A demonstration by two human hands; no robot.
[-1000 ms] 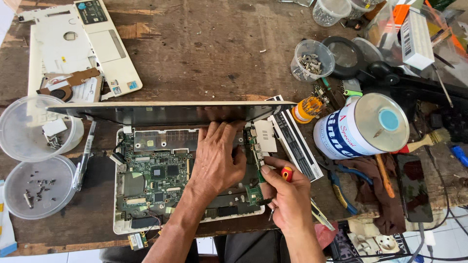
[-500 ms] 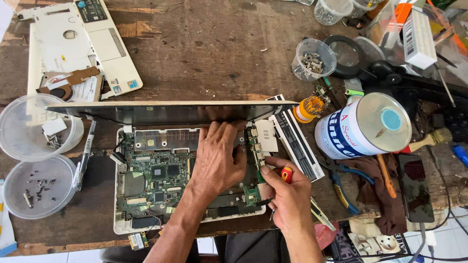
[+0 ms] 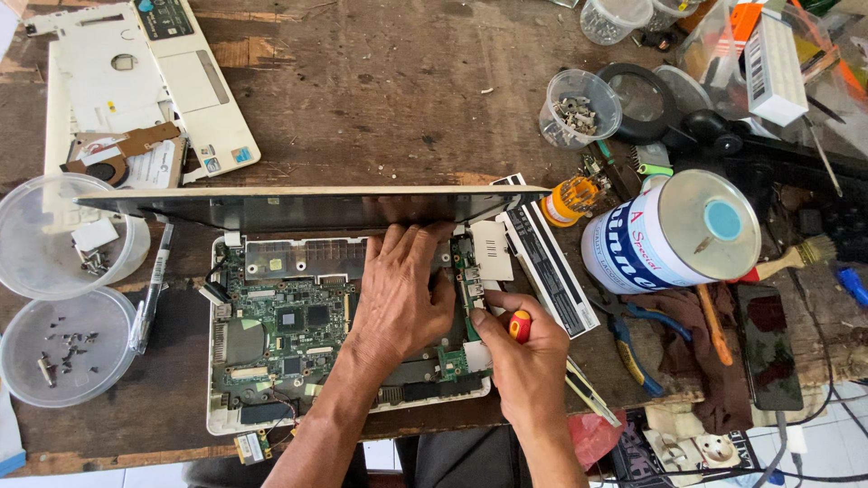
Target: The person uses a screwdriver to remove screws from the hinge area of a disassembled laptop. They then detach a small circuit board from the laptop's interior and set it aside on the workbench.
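Left hand (image 3: 398, 298) lay flat, open, on the board (image 3: 289, 330). Right hand (image 3: 529, 361), at its 4 o'clock, gripped a screwdriver (image 3: 518, 325); tip pointed to 11 o'clock.

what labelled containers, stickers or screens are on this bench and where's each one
Tin can: right of the opened laptop, round, white with blue and red lettering, silvery lid.
Laptop screen: seen edge-on behind the left hand, dark, pale-rimmed.
Stickers: small, coloured, on the white palmrest top left.
Barcode label: on a white box, top right.
Phone: flat, dark, far right.
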